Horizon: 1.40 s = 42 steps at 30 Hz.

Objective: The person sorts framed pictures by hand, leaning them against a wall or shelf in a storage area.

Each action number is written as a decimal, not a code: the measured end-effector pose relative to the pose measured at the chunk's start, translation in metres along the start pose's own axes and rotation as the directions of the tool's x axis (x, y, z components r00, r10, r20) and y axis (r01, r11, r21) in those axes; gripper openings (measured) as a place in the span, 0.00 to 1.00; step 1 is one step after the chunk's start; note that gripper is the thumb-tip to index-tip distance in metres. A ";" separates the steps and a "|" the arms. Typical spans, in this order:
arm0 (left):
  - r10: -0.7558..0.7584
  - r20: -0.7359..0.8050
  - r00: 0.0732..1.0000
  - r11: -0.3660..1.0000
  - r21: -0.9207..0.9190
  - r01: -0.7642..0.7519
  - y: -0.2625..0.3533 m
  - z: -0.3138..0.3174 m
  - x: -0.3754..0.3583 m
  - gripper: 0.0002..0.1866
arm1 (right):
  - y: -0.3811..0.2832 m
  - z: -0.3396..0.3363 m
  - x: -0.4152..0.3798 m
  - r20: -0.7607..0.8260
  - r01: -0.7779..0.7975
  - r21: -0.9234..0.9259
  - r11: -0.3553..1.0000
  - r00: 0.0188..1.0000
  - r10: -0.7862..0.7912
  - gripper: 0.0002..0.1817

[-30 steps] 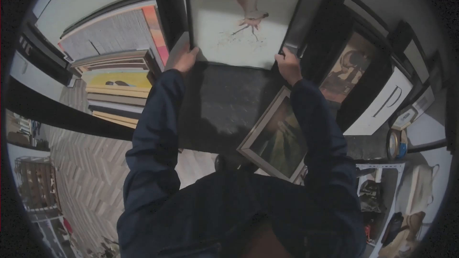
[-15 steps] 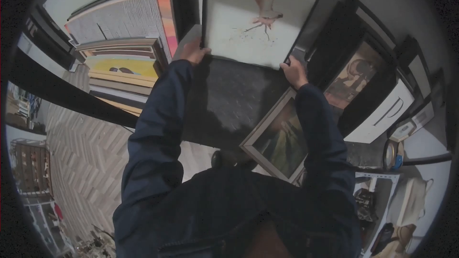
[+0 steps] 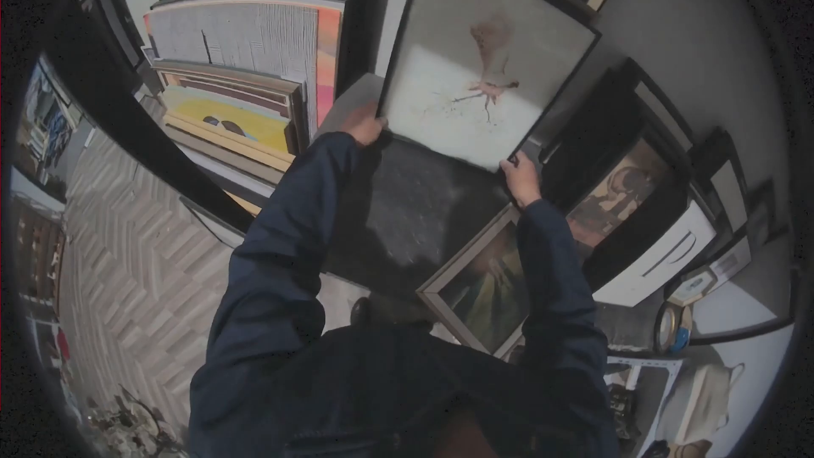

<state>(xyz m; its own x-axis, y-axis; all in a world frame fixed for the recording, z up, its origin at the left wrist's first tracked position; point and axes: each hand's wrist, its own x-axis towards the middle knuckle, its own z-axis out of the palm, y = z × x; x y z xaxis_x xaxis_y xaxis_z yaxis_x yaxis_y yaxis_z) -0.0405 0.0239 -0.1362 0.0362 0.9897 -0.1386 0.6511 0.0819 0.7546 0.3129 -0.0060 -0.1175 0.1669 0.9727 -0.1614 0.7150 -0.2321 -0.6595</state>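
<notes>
A dark thin-framed picture (image 3: 449,59) of a reddish-brown figure on a pale ground tilts away from me above a dark surface (image 3: 398,212). My left hand (image 3: 363,127) is closed on its lower left edge. Near the lower right corner, my right hand (image 3: 521,178) grips the frame with the thumb on the front; the fingers behind are partly hidden. Below my right forearm a wood-framed green painting (image 3: 487,288) lies at an angle, partly covered by the sleeve.
Framed pictures and canvases stand stacked at left, among them a yellow painting (image 3: 203,114) and a grey textured panel (image 3: 246,34). A sepia picture (image 3: 623,191) and a white panel (image 3: 657,259) lean at right. Herringbone floor (image 3: 136,263) shows at lower left.
The view has shifted, so the picture and both hands appear lower in it. Behind the picture's top edge, another dark frame has come into sight. Both hands keep their hold.
</notes>
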 end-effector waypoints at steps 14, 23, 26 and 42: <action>0.032 0.074 0.997 0.960 -0.279 -0.010 -0.003 0.005 0.000 0.29 | -0.006 0.008 -0.007 0.024 -0.066 0.082 0.994 0.998 0.064 0.32; -0.047 0.098 0.994 0.958 -0.279 0.072 0.000 0.004 -0.006 0.31 | -0.012 0.013 -0.010 -0.013 -0.098 0.110 0.989 0.995 0.100 0.30; -0.057 0.134 0.989 0.959 -0.269 0.092 0.001 -0.002 -0.003 0.34 | -0.009 0.014 -0.008 -0.014 -0.080 0.137 0.987 0.997 0.082 0.32; 0.018 0.016 1.000 0.812 -0.584 -0.006 0.024 -0.026 -0.003 0.47 | -0.020 0.009 0.006 0.003 -0.074 0.515 0.854 0.996 0.085 0.47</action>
<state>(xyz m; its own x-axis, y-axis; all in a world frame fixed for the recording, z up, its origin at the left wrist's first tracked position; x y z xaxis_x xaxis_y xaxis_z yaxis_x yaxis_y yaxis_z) -0.0441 0.0264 -0.1010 0.0602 0.9890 -0.1348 0.0857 0.1294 0.9879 0.2932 0.0040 -0.1118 0.2248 0.9494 -0.2192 0.2489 -0.2734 -0.9291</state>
